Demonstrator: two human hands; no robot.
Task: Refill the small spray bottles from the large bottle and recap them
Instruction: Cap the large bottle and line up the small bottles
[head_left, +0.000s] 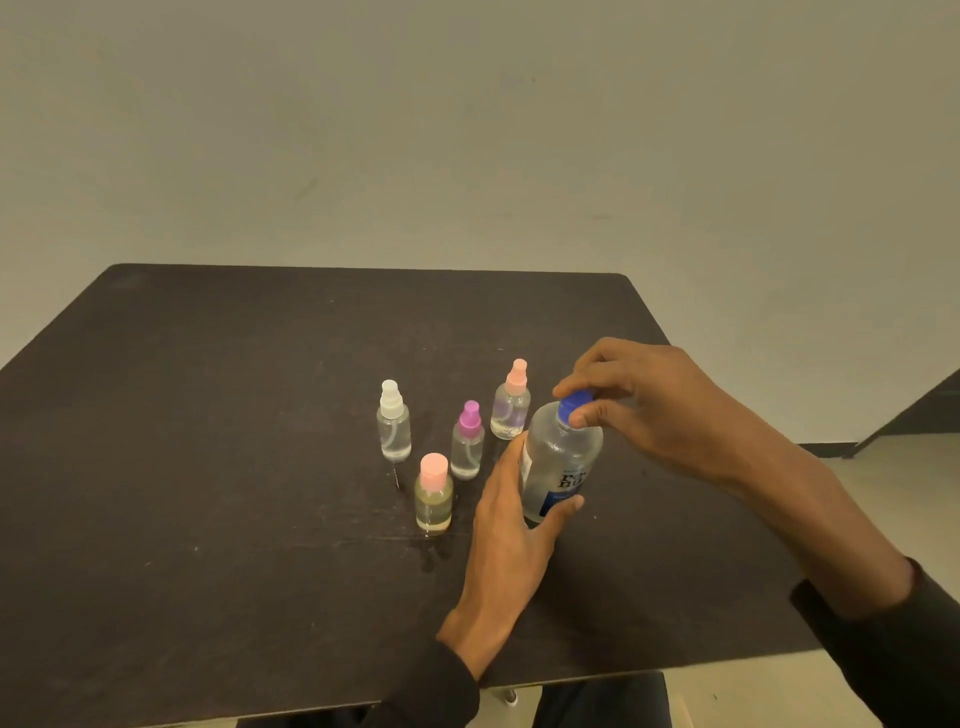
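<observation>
The large clear bottle (561, 462) with a blue label stands on the dark table (208, 467), right of centre. My left hand (511, 525) wraps around its body from the left. My right hand (639, 405) pinches its blue cap (574, 402) with thumb and fingers. Several small spray bottles stand to the left, all capped: one with a white sprayer (394, 421), one with a magenta sprayer (468, 440), one with a pink sprayer (511, 400) at the back, and one with a pink cap (433, 493) holding yellowish liquid.
The table's front edge (623, 670) runs close to my body and its right edge (670, 338) lies just beyond my right hand. A plain wall rises behind the table. A small wet patch (431, 558) shows near the yellowish bottle.
</observation>
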